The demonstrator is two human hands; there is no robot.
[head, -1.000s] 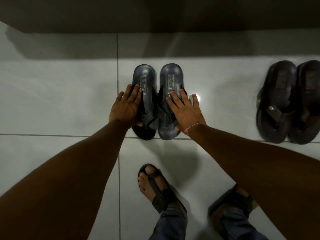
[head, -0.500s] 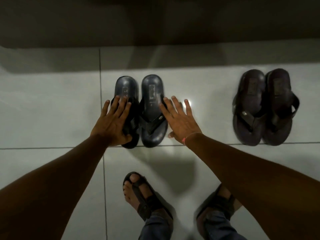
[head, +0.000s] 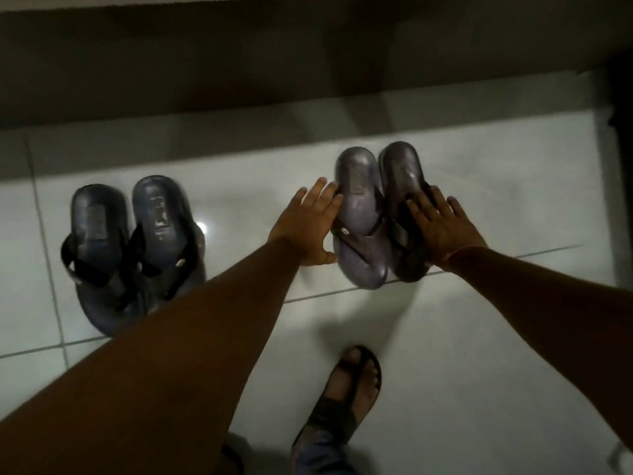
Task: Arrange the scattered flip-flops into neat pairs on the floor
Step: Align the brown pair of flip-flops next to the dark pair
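Two pairs of flip-flops stand side by side on the white tiled floor (head: 479,337). The dark blue-grey pair (head: 137,248) is at the left, its soles touching. The brown-grey pair (head: 380,217) is at the right, toes pointing towards me. My left hand (head: 305,228) lies flat with spread fingers against the left edge of that pair's left flip-flop (head: 359,214). My right hand (head: 442,228) rests flat on the strap of its right flip-flop (head: 400,173), fingers apart and not curled around it.
A dark wall base (head: 274,80) runs along the back, just behind the flip-flops. My own foot in a brown sandal (head: 346,392) stands on the tile below the right pair. A dark upright edge (head: 623,138) closes the far right.
Both hands have left the blue-grey pair and moved right onto the brown-grey pair. The view has swung right, so the blue-grey pair now sits at the left.
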